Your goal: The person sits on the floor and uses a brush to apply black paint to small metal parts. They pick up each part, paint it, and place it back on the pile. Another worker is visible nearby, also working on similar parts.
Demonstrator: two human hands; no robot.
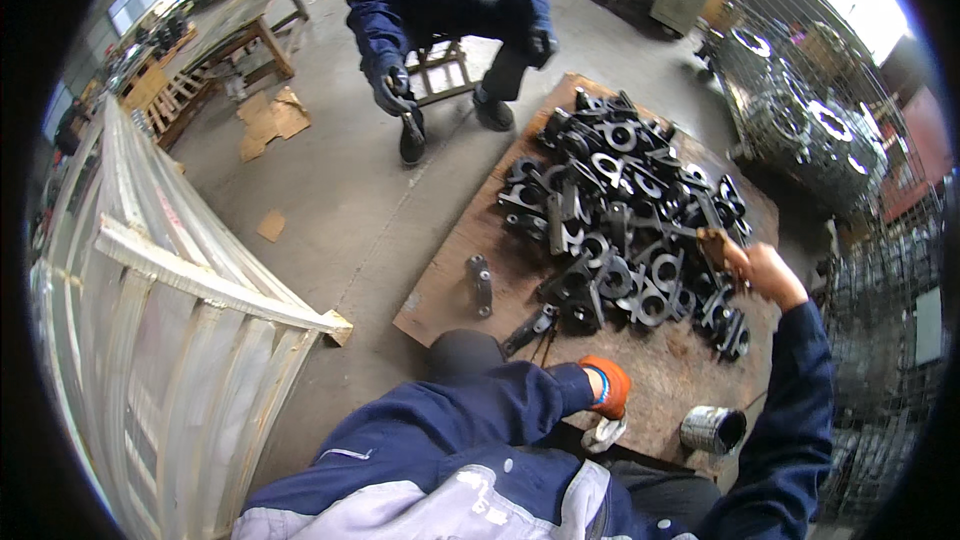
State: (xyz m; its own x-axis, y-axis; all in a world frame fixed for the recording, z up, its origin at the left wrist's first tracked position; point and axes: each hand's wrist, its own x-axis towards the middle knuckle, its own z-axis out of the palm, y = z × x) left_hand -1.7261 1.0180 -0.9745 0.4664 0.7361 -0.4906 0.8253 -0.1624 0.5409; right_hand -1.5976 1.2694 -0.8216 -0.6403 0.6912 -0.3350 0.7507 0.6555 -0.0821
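Note:
My left hand (612, 388), in an orange glove, is closed at the near edge of the board. A crumpled whitish rag (603, 434) sticks out below its fingers. My right hand (752, 265) reaches over the right side of a heap of black metal brackets (620, 170) with round holes. Its fingers are brownish and curled closed, and what they grip blurs into the heap. One loose bracket (481, 286) stands apart on the left of the board, and another bracket (531, 330) lies near my knee. An open, smeared can (713, 430) sits between my forearms.
The heap rests on a wooden board (440, 290). Opposite me, a person (440, 30) in dark gloves sits on a low stool. A pale slatted crate (190, 330) stands at left; a wire cage (880, 310) and large metal castings (790, 125) are at right. Cardboard (273, 120) lies on the floor.

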